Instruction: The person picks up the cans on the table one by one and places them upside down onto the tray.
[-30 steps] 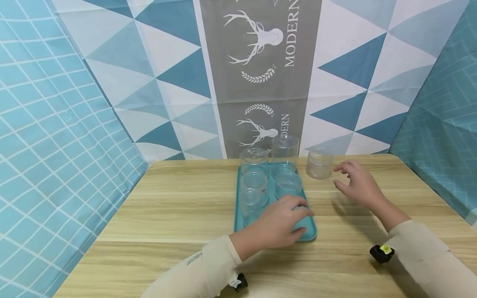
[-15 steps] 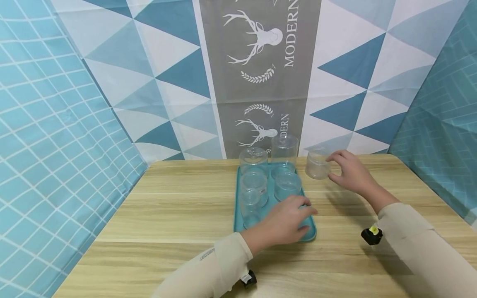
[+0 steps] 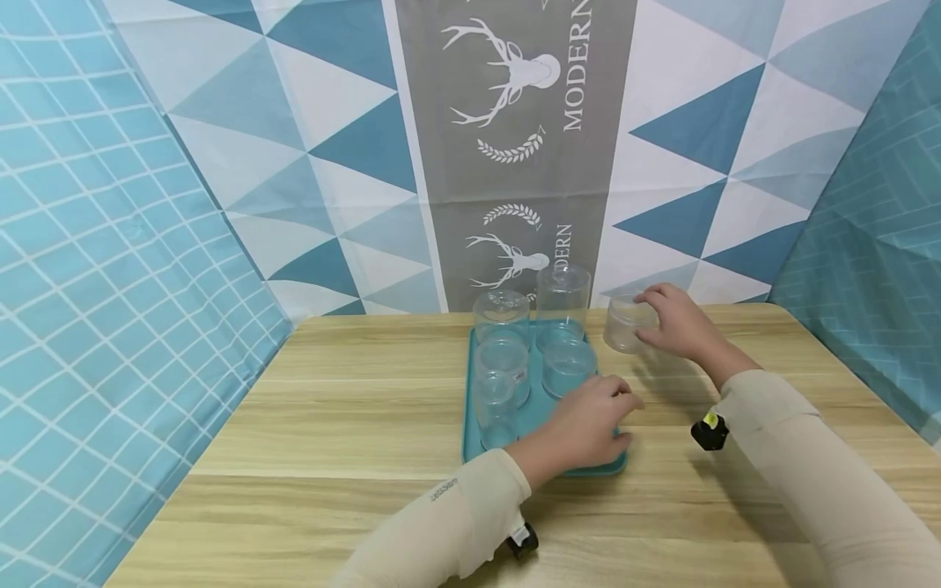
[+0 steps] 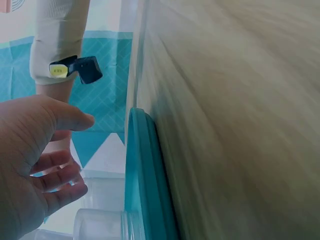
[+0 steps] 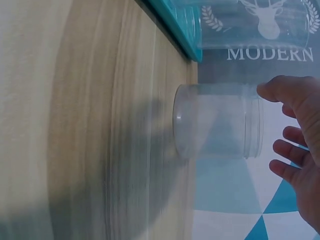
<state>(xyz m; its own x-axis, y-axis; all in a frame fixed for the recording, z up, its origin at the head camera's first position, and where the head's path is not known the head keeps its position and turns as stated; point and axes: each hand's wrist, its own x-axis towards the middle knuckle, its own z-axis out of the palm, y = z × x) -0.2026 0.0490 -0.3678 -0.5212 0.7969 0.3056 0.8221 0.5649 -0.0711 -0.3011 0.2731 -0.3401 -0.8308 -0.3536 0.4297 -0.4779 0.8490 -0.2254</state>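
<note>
A clear plastic jar (image 3: 621, 327) stands upright on the table, just right of the blue tray (image 3: 537, 405). My right hand (image 3: 680, 322) is at the jar's right side, fingers spread around the rim without a visible grip. In the right wrist view the thumb (image 5: 280, 89) is at or very near the rim of the jar (image 5: 217, 121), and the other fingers are apart from it. My left hand (image 3: 588, 420) hovers over the tray's front right part, fingers loosely bent around nothing. The left wrist view shows a gap between its thumb and fingers.
Several clear jars stand on the tray: a tall one (image 3: 563, 306) at the back right, a short one (image 3: 568, 367) before it, and a narrow one (image 3: 496, 408) at the front left. A patterned cloth (image 3: 353, 163) hangs behind the wooden table (image 3: 331, 425).
My right hand has moved left and away from me, up to the jar beside the tray. The left hand has drifted slightly right over the tray. The jars have stayed put.
</note>
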